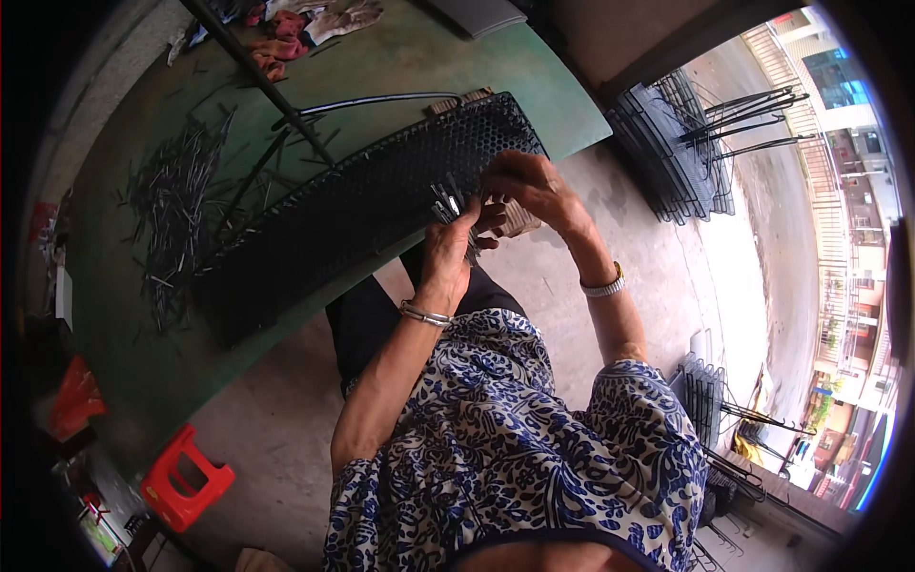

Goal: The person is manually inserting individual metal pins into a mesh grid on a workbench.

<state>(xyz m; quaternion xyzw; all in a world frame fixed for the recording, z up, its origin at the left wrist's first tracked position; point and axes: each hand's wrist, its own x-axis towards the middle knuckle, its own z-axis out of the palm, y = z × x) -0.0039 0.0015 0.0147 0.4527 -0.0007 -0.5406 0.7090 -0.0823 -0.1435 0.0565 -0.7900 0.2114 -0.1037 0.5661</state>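
Note:
A long black mesh panel [381,186] with a wire frame lies across the green table [381,57], its right end close to my hands. My left hand [446,255] is closed around a small bunch of thin dark strips [445,202], whose ends stick up past the thumb. Just right of it, my right hand [536,187] is bent over the panel's near edge, thumb and fingers drawn together. Whatever those fingers pinch is too small or hidden to make out. A loose heap of similar strips [181,205] lies on the table beyond the panel's left part.
A dark metal rod [250,62] and a curved bar [381,98] cross above the table. Cloth gloves [286,38] lie at its far side. A red plastic stool [186,480] stands at lower left. Stacked black wire racks [662,153] stand on the floor at right.

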